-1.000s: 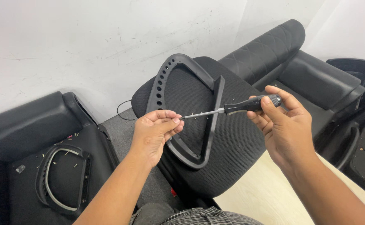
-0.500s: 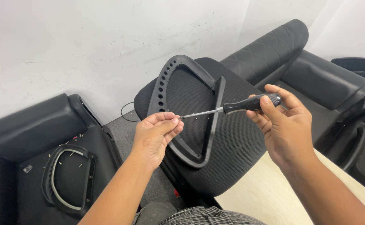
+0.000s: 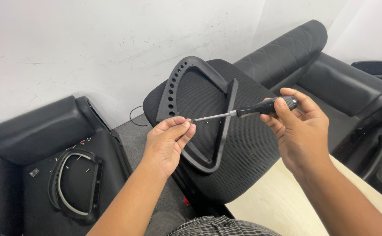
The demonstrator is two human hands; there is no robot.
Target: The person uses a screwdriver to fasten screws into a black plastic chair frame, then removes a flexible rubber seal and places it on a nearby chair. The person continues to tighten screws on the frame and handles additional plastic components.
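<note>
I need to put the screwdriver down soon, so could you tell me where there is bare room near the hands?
The pale board under the right hand is bare. So is the mesh seat between the armrest and that board. The grey floor by the left hand is narrow. The left seat is crowded with a ring and loose screws.

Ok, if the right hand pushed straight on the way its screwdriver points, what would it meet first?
The right hand aims the screwdriver leftward; its tip is already at the left hand's fingers, so those come first, with the black armrest frame probably just behind, depth unclear.
</note>
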